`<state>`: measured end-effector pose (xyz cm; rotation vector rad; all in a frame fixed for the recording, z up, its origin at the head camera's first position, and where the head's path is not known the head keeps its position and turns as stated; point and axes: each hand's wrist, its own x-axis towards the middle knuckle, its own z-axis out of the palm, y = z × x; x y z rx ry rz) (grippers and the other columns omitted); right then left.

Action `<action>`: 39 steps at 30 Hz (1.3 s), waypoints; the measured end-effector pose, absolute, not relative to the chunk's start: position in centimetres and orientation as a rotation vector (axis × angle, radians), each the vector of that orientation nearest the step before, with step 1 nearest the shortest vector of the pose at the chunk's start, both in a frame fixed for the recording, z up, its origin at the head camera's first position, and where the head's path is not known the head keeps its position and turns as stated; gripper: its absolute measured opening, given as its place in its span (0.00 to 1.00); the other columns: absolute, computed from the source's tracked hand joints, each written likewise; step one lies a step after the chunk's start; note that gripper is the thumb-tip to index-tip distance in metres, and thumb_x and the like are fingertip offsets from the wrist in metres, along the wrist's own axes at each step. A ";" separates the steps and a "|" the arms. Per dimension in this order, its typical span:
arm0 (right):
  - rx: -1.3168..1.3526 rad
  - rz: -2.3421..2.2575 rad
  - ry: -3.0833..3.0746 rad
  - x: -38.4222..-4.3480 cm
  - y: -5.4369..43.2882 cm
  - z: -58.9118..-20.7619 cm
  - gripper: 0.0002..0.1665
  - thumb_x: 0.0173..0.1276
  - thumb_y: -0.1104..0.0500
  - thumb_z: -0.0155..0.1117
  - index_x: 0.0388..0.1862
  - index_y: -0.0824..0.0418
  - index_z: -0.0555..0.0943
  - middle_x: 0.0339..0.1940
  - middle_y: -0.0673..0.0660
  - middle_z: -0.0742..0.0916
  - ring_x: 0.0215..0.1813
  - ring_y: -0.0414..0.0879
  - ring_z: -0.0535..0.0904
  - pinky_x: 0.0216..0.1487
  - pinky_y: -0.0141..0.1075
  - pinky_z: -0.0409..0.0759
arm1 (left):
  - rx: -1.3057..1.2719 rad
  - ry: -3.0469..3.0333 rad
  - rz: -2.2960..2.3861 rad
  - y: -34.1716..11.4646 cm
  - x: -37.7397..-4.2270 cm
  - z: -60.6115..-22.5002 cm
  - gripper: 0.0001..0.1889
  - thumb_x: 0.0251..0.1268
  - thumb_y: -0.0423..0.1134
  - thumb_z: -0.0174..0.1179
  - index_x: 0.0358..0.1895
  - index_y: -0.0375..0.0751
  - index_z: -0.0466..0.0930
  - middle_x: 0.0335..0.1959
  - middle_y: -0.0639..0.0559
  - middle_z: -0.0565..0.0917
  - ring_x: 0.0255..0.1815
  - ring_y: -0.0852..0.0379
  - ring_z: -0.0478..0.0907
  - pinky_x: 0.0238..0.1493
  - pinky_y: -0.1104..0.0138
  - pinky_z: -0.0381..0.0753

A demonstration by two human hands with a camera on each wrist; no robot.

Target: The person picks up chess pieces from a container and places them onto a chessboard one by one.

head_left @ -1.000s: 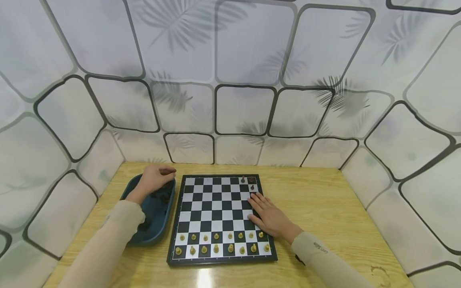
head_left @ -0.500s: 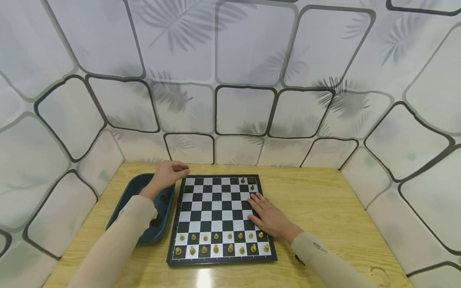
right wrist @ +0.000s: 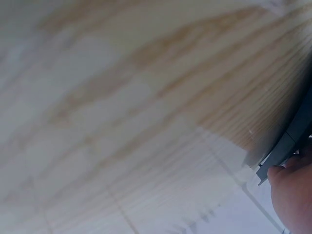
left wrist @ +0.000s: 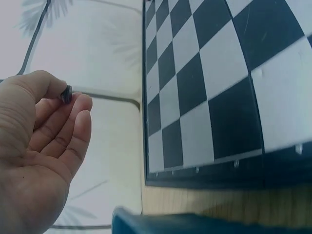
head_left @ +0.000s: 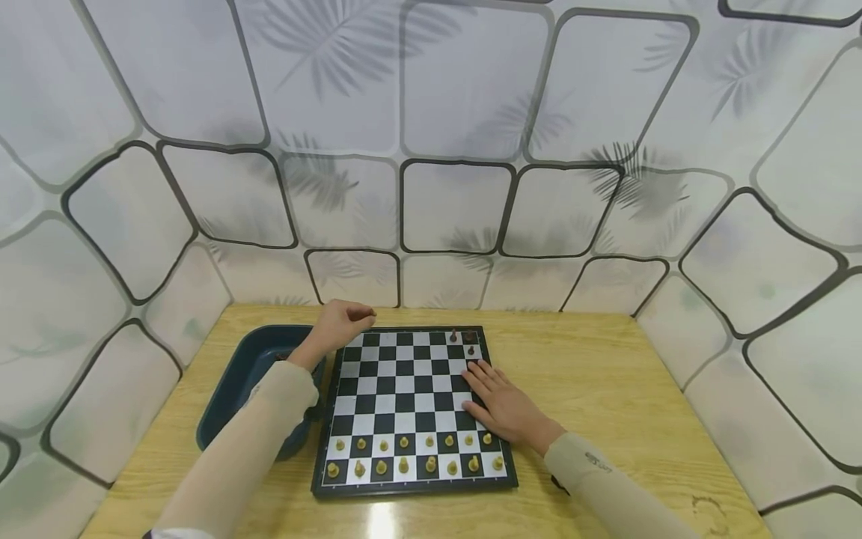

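A black and white chessboard [head_left: 404, 389] lies on the wooden table. Over its far left corner is my left hand [head_left: 340, 326], pinching a small dark chess piece [left wrist: 67, 94] between thumb and fingers; most of the piece is hidden, so its kind is unclear. My right hand [head_left: 506, 404] rests flat on the board's right edge, fingers extended. Three dark brown pieces, including one pawn-like piece [head_left: 471, 350], stand at the far right corner. Gold pieces [head_left: 404, 465] fill two rows on the near side.
A blue plastic tub [head_left: 232, 382] stands left of the board, partly under my left forearm, with dark pieces inside. Patterned cloth walls [head_left: 451, 209] rise behind and on both sides of the table [head_left: 606, 374].
My left hand has moved right, from above the tub to the board's far left corner, with the dark chess piece. The tub has shifted slightly. My right hand has stayed put.
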<state>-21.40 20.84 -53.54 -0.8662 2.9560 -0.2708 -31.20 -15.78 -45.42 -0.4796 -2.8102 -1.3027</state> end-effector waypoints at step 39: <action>-0.852 -0.241 2.950 -21.6 20.8 -53.5 0.42 0.85 0.35 0.44 0.86 0.58 0.60 0.87 0.59 0.64 0.89 0.57 0.53 0.85 0.54 0.57 | -0.501 -2.791 -1.468 -5.4 -33.1 -47.3 0.11 0.67 0.34 0.69 0.49 0.31 0.90 0.45 0.41 0.92 0.44 0.48 0.89 0.45 0.61 0.89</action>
